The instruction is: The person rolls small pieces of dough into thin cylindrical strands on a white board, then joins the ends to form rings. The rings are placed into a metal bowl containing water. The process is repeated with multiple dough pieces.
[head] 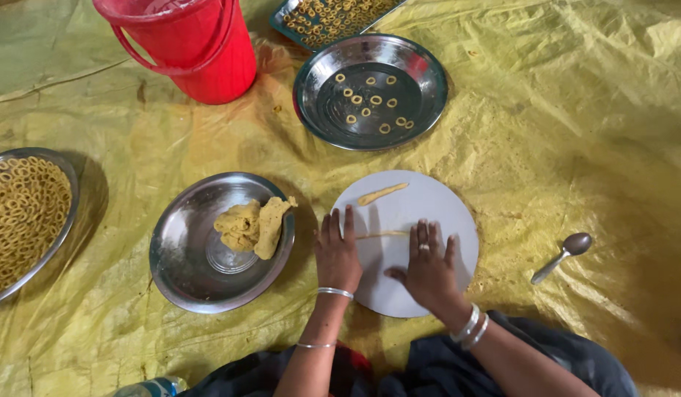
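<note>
My left hand (337, 254) and my right hand (427, 266) lie flat, fingers spread, on a round white board (436, 202). Between and under their fingertips runs a thin rolled strand of yellow dough (382, 235). A second, thicker dough strip (382, 194) lies near the board's far edge. To the left stands a steel plate (186, 272) that holds a lump of dough (254, 226). Beyond the board, a steel dish (429, 92) carries several small dough rings (370, 99).
A red bucket (197, 44) stands at the back left. A tray of dough rings (322, 18) sits behind the dish, and a big steel plate full of rings (20, 213) lies at far left. A steel spoon (565, 254) rests to the right on the yellow plastic sheet (576, 110).
</note>
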